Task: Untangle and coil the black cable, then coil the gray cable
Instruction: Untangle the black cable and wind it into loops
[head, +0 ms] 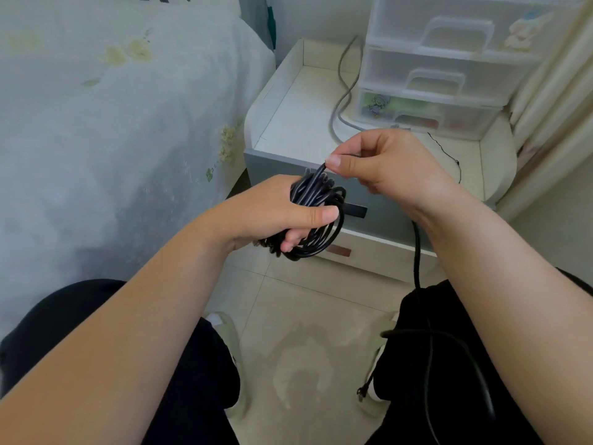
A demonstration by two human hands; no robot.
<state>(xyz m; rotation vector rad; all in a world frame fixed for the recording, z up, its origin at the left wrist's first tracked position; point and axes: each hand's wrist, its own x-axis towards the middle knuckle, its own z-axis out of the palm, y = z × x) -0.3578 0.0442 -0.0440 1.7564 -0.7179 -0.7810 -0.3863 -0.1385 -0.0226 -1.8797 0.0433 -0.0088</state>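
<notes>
In front of the worktop [298, 130], the left hand [272, 210] grips the coiled black cable [316, 200] to keep the loops together; the right hand [385, 165] pinches the next strand. The gray cable [341, 101] lies on the worktop.

No readable text, labels, brands or numbers anywhere.

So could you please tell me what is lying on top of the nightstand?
On the nightstand stand plastic drawers, with a gray cable alongside. The right hand covers its front part.
</notes>
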